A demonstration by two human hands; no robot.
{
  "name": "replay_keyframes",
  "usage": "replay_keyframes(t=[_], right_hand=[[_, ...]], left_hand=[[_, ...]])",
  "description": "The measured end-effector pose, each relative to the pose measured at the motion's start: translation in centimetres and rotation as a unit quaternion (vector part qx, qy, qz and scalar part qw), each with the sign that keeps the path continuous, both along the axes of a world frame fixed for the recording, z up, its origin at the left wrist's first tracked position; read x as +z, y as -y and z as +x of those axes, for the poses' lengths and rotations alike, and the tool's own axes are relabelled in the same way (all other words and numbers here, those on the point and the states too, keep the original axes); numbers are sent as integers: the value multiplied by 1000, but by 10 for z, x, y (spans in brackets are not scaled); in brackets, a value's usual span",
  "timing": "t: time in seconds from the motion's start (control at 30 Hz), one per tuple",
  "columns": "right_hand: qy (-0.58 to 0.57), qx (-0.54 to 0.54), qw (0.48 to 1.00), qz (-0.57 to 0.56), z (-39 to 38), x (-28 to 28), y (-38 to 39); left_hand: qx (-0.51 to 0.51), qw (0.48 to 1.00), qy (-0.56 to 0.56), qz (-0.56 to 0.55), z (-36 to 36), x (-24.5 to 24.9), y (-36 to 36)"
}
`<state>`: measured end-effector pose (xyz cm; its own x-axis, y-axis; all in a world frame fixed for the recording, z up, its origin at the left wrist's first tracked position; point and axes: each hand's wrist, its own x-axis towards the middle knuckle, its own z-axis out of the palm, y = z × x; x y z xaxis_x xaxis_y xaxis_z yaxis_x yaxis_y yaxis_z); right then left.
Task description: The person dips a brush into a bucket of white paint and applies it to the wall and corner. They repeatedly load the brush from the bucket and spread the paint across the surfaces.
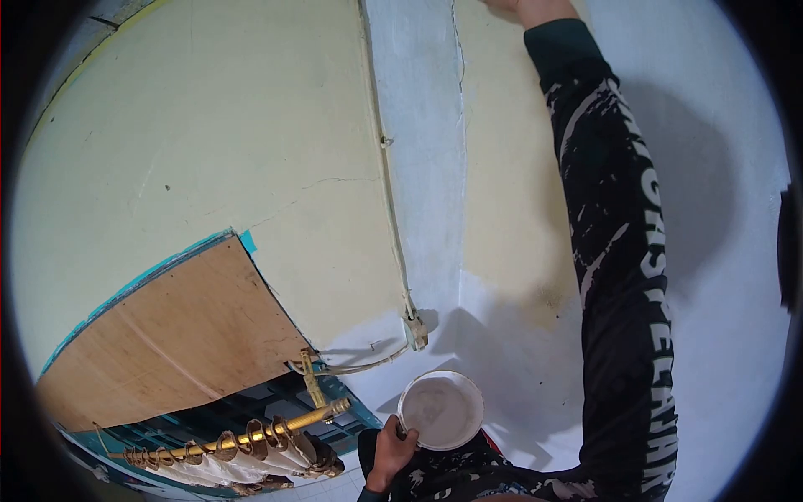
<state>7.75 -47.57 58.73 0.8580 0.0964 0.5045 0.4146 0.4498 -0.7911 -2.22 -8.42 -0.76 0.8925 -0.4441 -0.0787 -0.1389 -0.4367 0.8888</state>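
Note:
My left hand (393, 452) grips the left rim of a white bucket (475, 425) low in the view, with its fingers wrapped over the edge. Inside the bucket lies pale, whitish paint (437, 412). My right arm, in a dark patterned sleeve, stretches up along the wall. Only part of my right hand (535, 8) shows at the top edge. Its fingers and anything they hold are cut off. Nearest to it is the cream wall (510, 167), which has fresh-looking white areas along the corner and lower down.
A cable conduit (385, 176) runs down the wall to a small socket box (416, 333). At the lower left, a wooden panel (176, 326) covers part of a window. Below it, a gold curtain rod (293, 418) with a bunched curtain (226, 468) juts out beside the bucket.

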Motion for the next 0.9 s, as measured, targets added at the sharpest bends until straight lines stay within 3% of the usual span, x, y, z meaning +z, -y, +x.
replay_keyframes(t=[0.13,0.2,0.23,0.4,0.47,0.5,0.57,0.6,0.67,0.7,0.8,0.87,0.9], right_hand=[[4,25,998,-51,34,-39,10],[0,-77,996,39,28,-73,-12],[-31,-18,998,45,26,-80,-8],[-86,-62,990,88,-5,-110,-23],[-85,5,989,117,-15,-110,-14],[-84,5,990,116,-16,-105,-3],[-148,152,974,83,-2,-84,27],[-147,153,974,84,2,-68,31],[-199,144,957,154,-10,-34,15],[-120,221,945,211,-22,-37,4],[-170,182,943,223,-13,-3,13],[-179,225,932,223,-5,4,21],[-120,211,955,171,-2,5,25]], left_hand=[[28,997,-65,-43,-1,2,0],[13,1000,-4,-24,2,-4,-1],[13,1000,-4,-24,2,-5,0],[3,1000,-13,5,11,-28,-4],[4,1000,-17,-7,11,-33,-4],[7,1000,-22,-18,12,-34,-4],[8,1000,-5,-1,8,-17,-2],[9,1000,9,16,7,-11,-2],[8,1000,15,6,8,-16,-3],[7,1000,20,-3,9,-18,-3],[9,1000,14,-1,8,-12,-1],[14,1000,3,-6,5,-3,2],[17,1000,-7,-11,3,0,2]])
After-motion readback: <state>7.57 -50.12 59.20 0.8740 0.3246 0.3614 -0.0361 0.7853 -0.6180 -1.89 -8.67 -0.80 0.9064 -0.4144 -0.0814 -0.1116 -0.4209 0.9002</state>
